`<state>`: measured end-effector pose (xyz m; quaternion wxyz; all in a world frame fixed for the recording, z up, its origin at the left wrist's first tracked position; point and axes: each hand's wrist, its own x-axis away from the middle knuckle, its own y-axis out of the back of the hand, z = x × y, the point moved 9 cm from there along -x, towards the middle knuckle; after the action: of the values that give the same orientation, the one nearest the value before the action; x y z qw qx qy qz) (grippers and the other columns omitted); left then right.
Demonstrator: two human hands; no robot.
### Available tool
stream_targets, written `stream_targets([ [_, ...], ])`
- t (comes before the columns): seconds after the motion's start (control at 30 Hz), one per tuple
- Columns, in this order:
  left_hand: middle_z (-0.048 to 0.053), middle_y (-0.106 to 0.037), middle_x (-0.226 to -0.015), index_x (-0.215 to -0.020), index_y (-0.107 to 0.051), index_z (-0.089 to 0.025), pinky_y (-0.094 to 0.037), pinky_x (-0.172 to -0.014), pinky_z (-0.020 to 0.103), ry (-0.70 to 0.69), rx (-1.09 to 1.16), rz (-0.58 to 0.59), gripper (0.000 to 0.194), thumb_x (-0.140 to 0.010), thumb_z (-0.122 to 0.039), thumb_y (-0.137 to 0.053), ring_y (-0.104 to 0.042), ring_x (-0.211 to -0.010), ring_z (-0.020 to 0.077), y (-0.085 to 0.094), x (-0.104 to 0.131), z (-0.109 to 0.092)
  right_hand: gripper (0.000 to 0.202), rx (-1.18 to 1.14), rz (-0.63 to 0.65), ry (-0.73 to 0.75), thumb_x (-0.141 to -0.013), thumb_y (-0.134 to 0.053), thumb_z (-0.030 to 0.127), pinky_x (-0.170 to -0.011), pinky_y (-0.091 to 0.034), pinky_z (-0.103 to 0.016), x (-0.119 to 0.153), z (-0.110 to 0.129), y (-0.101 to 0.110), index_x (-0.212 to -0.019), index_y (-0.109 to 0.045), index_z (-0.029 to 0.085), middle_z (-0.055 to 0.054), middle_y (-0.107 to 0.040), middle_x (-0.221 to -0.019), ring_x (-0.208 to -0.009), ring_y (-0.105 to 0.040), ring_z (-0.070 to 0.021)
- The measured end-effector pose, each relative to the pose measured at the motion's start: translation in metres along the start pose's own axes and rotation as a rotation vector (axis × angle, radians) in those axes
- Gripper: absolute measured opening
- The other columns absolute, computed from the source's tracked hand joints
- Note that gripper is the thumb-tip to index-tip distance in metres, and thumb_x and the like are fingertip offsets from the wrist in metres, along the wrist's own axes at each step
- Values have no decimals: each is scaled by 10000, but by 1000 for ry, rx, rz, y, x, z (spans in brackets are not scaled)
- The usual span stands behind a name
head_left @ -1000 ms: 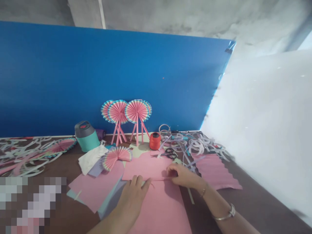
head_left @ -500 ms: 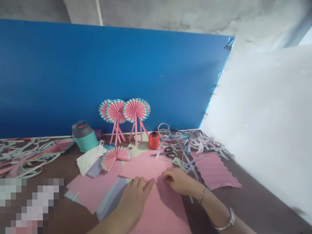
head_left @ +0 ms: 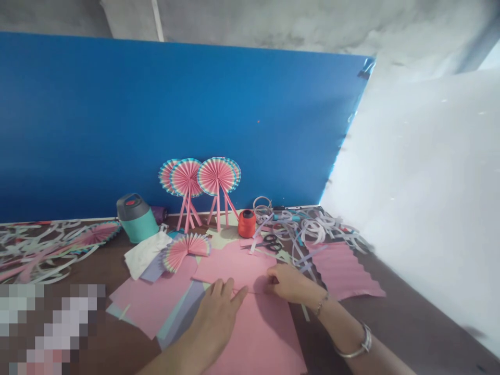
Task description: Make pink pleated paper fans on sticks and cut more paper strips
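My left hand [head_left: 216,320] lies flat on pink paper, fingers stretched out and thumb apart, at the left part of a crosswise edge. Along that edge an upper pink sheet [head_left: 230,265] meets a lower pink sheet [head_left: 269,344]; whether they are one folded piece I cannot tell. My right hand [head_left: 292,284] is closed at the right end of the same edge, its fingertips pinched on the pink paper. Just beyond it lie black-handled scissors [head_left: 272,242]. Left of the upper sheet rests a pleated half-round paper fan [head_left: 186,252].
Round pink fans on stick legs [head_left: 219,177] stand against the blue board [head_left: 234,104]. A red thread spool [head_left: 246,225] and a teal jug [head_left: 139,221] stand near it. Paper strips [head_left: 320,229] lie tangled at both sides. A pleated pink sheet [head_left: 346,271] lies at right.
My right hand has slid slightly right along the crosswise edge of the pink paper. My left hand stays in nearly the same place.
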<state>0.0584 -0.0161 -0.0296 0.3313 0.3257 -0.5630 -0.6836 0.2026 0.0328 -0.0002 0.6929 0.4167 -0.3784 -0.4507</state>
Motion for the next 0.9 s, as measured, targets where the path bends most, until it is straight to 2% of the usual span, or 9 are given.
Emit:
stream_targets([
  [0.13,93,-561,-1196,-1350,-426,-308,-404,-818,360,-24,18,0,573,-817,-106,-483,-502,-989,239,4,-1,-4,73,-16,29,-67,-693,-613,218,-549,-318,-251,1,-10,-3,-645,-656,184,-34,-657,-675,-651,-560,-173],
  [0.23,106,-573,-1144,-1351,-424,-285,-403,-809,362,-58,9,-11,561,-816,-143,-512,-496,-979,243,10,-1,-8,140,24,-118,-54,-757,-583,299,-665,-381,-292,3,-2,3,-738,-641,173,-70,-662,-795,-776,-571,-215],
  [0.37,106,-561,-1135,-1336,-435,-297,-408,-808,375,-44,11,-19,524,-836,-146,-484,-498,-972,243,15,0,-8,384,151,-299,-39,-806,-547,453,-884,-360,-438,6,12,5,-1035,-585,147,-180,-577,-1144,-1081,-481,-332],
  [0.47,105,-574,-1110,-1350,-419,-290,-424,-811,389,-10,24,-5,533,-846,-121,-449,-516,-964,247,14,1,-6,661,182,-241,-93,-772,-579,498,-992,-270,-525,6,6,-1,-1294,-439,118,-232,-394,-1384,-1283,-308,-387],
  [0.53,121,-592,-1082,-1326,-461,-207,-439,-811,388,-5,24,12,511,-831,-81,-439,-530,-951,248,13,1,-5,833,177,-161,-140,-740,-598,527,-1036,-203,-548,6,-6,-3,-1402,-310,109,-227,-271,-1470,-1356,-187,-386],
  [0.63,138,-613,-1042,-1261,-517,-104,-462,-807,385,24,9,15,480,-799,-13,-423,-551,-933,246,12,0,0,939,164,-46,-192,-722,-590,552,-1067,-142,-535,7,-26,-3,-1456,-206,110,-193,-156,-1521,-1394,-83,-363],
  [0.7,139,-615,-1051,-1246,-527,-96,-466,-825,404,35,0,8,469,-798,-6,-424,-555,-956,257,13,-1,2,988,150,-13,-210,-685,-621,552,-1071,-127,-530,7,-35,0,-1463,-191,121,-175,-122,-1532,-1396,-55,-365],
  [0.8,129,-617,-1064,-1236,-533,-117,-468,-846,403,34,-7,34,471,-793,13,-440,-559,-987,258,16,-2,3,883,112,-100,-59,-660,-668,476,-1047,-190,-484,5,-20,11,-1418,-324,183,-147,-250,-1499,-1365,-178,-346],
  [0.9,112,-618,-1070,-1210,-547,-151,-494,-796,373,78,11,79,494,-778,55,-428,-576,-972,247,18,-2,6,380,91,-247,262,-762,-607,361,-945,-280,-389,8,25,17,-1120,-608,232,-86,-575,-1207,-1148,-446,-255],
])
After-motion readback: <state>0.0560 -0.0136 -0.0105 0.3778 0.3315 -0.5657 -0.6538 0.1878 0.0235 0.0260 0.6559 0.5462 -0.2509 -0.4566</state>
